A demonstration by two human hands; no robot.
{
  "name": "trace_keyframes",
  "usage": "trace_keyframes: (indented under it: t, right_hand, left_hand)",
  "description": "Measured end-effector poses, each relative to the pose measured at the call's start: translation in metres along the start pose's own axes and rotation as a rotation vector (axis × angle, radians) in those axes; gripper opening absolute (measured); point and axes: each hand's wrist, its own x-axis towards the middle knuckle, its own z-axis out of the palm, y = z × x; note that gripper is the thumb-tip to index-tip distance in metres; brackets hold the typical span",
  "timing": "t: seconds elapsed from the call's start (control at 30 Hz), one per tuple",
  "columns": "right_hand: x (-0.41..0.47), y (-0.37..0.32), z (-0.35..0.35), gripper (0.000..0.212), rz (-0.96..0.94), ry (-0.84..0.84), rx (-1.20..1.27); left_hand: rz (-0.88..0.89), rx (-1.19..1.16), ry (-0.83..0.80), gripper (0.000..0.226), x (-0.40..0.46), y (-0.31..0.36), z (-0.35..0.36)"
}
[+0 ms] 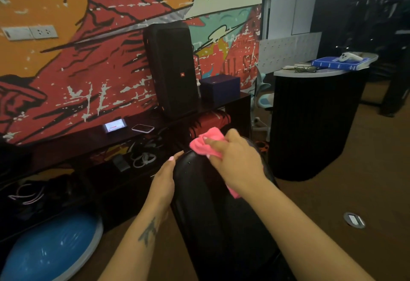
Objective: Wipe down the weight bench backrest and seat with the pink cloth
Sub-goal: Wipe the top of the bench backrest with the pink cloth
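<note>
Both forearms fill the bottom of frame, reaching forward over the black backrest (213,203) of the weight bench. Right hand (233,158) has fingers curled round the pink cloth (205,142), bunched and pressed on the pad near its top end; a strip of cloth also shows below the wrist. Left hand (165,175) lies flat along the pad's left edge, fingers straight and together, touching the vinyl and apparently bracing it.

Step in hand, by my read: wiping the upper backrest. Seat not in view, so likely undone; can't confirm.

Next move calls for strokes down the pad toward the camera with steady pressure, cloth spread wider than the current wad to cover more per pass, left hand shifted clear of the wipe path.

Speaker (170,67) and two phones (128,126) sit on the shelf behind, well apart from the bench.
</note>
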Motion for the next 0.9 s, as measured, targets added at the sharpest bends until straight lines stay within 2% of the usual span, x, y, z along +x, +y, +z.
trace_keyframes:
  t: [0.07,0.17,0.27,0.4,0.5,0.7,0.9]
  right_hand:
    - [-0.013,0.007,0.003,0.044,-0.038,-0.023,0.019]
    - [-0.019,0.031,-0.002,0.040,0.075,-0.024,0.009]
    - [-0.004,0.025,-0.006,0.040,0.123,0.031,-0.035]
    - [-0.001,-0.015,0.000,0.044,-0.016,-0.001,-0.003]
    - [-0.020,-0.015,0.006,0.044,-0.128,-0.040,0.010]
    - [-0.010,0.010,-0.001,0.041,0.042,0.020,-0.027]
    - [-0.019,-0.030,0.009,0.046,-0.179,-0.049,-0.018]
  left_hand:
    - [0.005,-0.010,-0.018,0.034,-0.001,0.001,0.000]
    - [-0.002,-0.032,-0.040,0.036,-0.001,0.002,-0.001]
    - [-0.010,-0.021,-0.044,0.035,-0.003,0.002,-0.002]
    - [-0.010,-0.024,-0.037,0.033,-0.005,0.004,-0.002]
    - [-0.034,-0.018,-0.034,0.033,-0.005,0.004,-0.003]
    - [-0.031,0.005,-0.038,0.033,-0.005,0.006,-0.002]
    - [-0.067,-0.070,0.009,0.029,-0.009,0.006,-0.003]
